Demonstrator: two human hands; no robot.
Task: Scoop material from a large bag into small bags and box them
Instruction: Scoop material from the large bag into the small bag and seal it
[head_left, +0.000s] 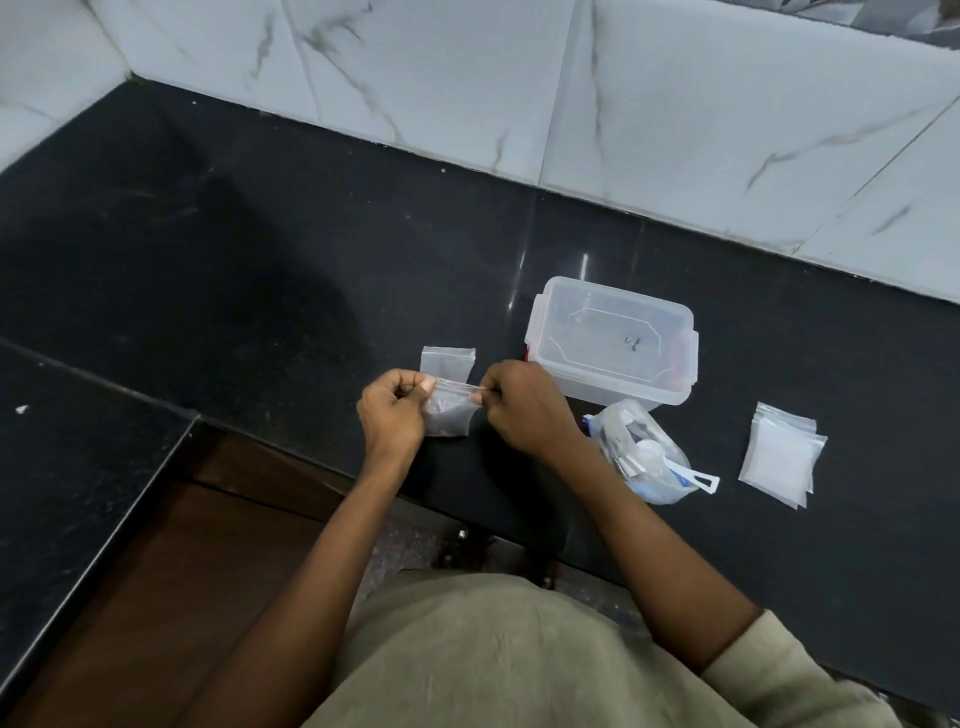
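- Both hands, left (390, 410) and right (522, 405), pinching top corners of filled small bag (448, 418) above black counter (260, 291).
- Just behind: empty bag (448, 361).
- Right: clear box (613, 340), big bag (641, 452) with scoop (655, 451), bag stack (782, 456).

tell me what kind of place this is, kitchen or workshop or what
Probably a home kitchen or utility corner, though I can't be sure: a polished black stone counter meets a white marble-look tiled wall, and a clear plastic storage box sits on it.
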